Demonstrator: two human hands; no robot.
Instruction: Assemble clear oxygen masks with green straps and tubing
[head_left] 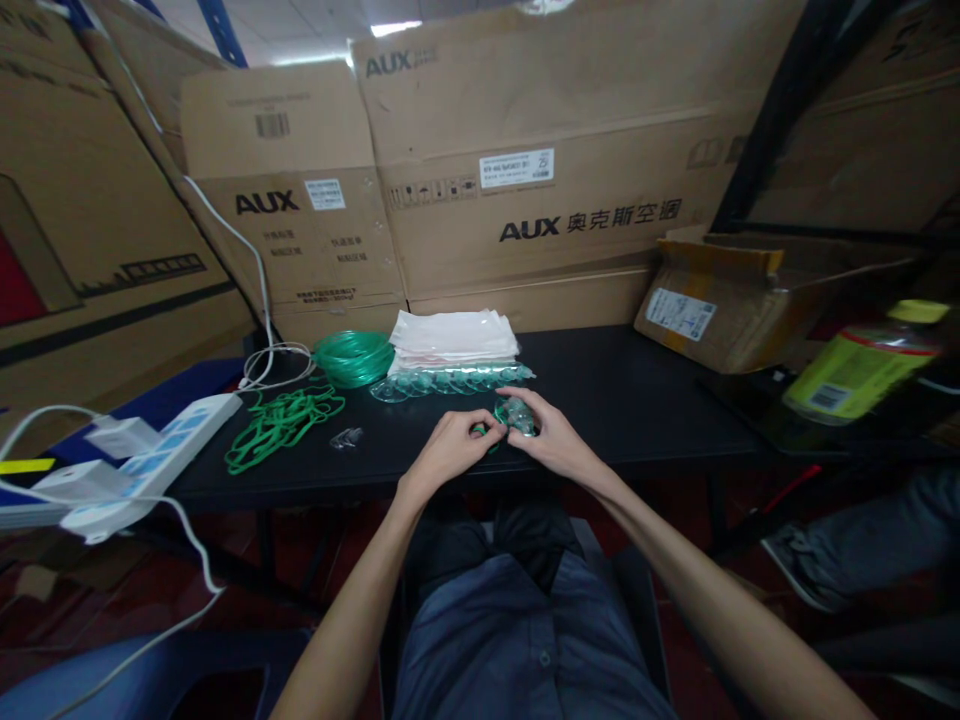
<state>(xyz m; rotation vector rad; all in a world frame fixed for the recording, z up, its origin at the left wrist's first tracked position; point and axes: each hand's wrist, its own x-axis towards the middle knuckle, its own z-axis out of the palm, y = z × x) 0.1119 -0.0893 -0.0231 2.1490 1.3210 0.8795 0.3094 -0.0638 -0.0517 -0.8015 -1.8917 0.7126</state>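
Big brown cardboard boxes [570, 170] stand like a wall behind a black table [637, 400]. On the left end of the table lies a white power strip [150, 465] with wires. At the back sits a stack of white bags [454, 338], and beside it a coil of green tube [352, 357]. A loose pile of green bands [281, 425] lies nearer the front. A row of clear masks [442, 382] runs along the foot of the bags.

Both hands meet over the front middle of the table. The right hand [551, 440] is cupped around a clear plastic mask [516, 415], with the fingers curled over its top. The left hand [450, 450] is nearly closed, and its fingertips pinch the mask's left side, where a bit of green shows.

The mask looks very light, thin and bendy. It may be smooth and slip a little, and a hard squeeze could dent it. The rim looks like the best place to hold it, gently.
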